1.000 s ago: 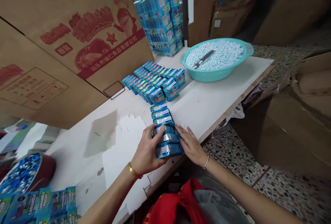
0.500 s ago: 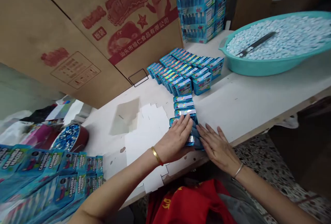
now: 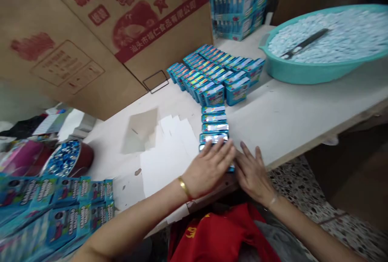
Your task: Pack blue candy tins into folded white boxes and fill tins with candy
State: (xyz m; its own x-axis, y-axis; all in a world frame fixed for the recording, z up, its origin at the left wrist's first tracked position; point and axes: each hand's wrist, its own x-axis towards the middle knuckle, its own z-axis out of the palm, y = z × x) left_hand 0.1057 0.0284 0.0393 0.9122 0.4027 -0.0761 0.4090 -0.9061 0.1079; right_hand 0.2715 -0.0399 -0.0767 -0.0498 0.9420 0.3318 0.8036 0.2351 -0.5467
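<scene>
A row of small blue candy boxes (image 3: 214,128) runs toward the front edge of the table, their narrow shiny sides up. My left hand (image 3: 209,167) lies flat with fingers stretched out over the near end of this row and covers several boxes. Beside it, at the row's right side, my right hand (image 3: 254,175) rests with fingers spread; its fingertips meet the left hand's. Neither hand grips anything that I can see. Beyond the row stands a block of similar blue boxes (image 3: 238,89) in close lines.
A turquoise tub (image 3: 306,74) of pale tablets, with a dark flat tool (image 3: 309,43) in it, stands at right. Behind are a large carton (image 3: 157,56) and stacked blue packs (image 3: 232,15). White sheets (image 3: 165,157), a red bucket (image 3: 86,159) and more packs (image 3: 65,225) lie left.
My left hand has slid slightly right and now overlaps the right fingertips, showing more of the row's far part. The view has shifted a little.
</scene>
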